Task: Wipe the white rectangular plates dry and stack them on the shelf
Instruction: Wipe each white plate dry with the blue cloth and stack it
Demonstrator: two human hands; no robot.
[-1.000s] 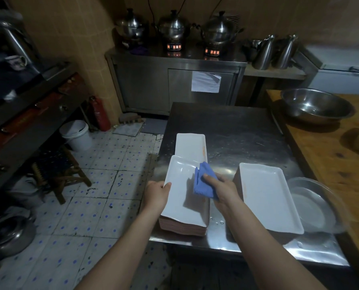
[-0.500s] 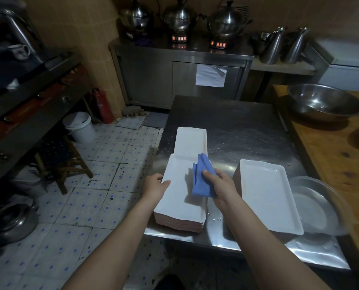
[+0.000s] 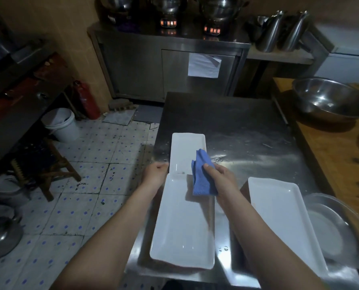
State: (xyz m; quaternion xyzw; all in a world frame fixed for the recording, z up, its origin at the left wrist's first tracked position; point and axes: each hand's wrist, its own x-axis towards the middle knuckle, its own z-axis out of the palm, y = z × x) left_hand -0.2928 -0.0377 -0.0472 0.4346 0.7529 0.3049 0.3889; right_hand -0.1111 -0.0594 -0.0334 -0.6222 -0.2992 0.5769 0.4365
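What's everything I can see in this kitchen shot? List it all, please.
plates: three showing, white, on the table
cloth: one, blue, over the near plate
table: one, steel, centre
counter: one, wooden, right
bowl: one, steel, on the counter
dish: one, metal, table's right edge
bucket: one, white, left of the table
extinguisher: one, red, behind the bucket
jugs: two, steel, back right
left hand: holds the near plate's far corner
right hand: grips the cloth

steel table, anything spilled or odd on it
Water droplets sit on the steel table between the near plate and the right plate, near the front edge. Nothing looks broken or tipped.
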